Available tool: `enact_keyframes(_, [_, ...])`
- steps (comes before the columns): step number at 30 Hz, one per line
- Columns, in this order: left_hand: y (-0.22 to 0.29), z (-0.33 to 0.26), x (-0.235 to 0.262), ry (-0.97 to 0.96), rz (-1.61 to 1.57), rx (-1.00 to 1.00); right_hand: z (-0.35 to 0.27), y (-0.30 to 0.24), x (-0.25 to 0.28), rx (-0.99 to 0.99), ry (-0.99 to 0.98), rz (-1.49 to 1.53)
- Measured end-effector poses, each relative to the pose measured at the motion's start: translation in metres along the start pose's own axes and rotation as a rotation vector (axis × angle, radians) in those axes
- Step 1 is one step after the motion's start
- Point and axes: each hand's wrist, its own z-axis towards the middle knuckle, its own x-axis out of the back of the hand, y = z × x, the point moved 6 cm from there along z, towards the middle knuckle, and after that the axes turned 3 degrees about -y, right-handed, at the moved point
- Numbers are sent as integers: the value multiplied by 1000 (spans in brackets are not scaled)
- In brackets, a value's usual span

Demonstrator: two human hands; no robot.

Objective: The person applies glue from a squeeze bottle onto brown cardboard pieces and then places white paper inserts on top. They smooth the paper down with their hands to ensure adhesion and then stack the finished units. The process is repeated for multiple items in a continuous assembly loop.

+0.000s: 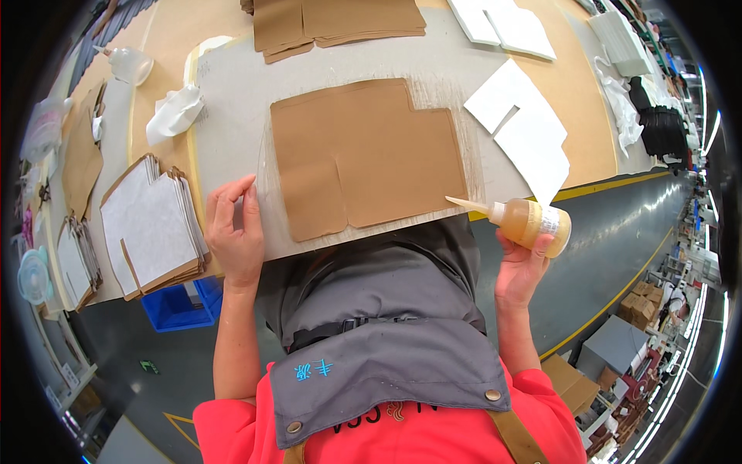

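Along the near edge of the worktop (232,100): one brown panel (379,158), flat, slit at its near side; I judge it light, limp, best lifted by its near corners. Right hand (519,271): fingers wrapped round a squeeze bottle (547,223), amber-filled, pointing toward the panel, likely soft-walled; I'd grip mid-body. Left hand (238,241): fingers loosely curled, nothing visible in them, beside the panel's left edge.

Panel (379,158) on table (593,143); bottle (532,223) right, stack (147,220) left, pile (355,19) behind.
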Motion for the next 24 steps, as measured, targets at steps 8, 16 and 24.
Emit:
enact_keyframes(8, [0, -1, 2, -3, -40, 8, -14, 11, -32, -22, -119, 11])
enact_keyframes(16, [0, 0, 3, 9, -37, -14, -25, 18, -62, -55, -229, 8])
enact_keyframes(24, [-1, 1, 4, 36, -45, -35, -33, 22, -82, -65, -333, -29])
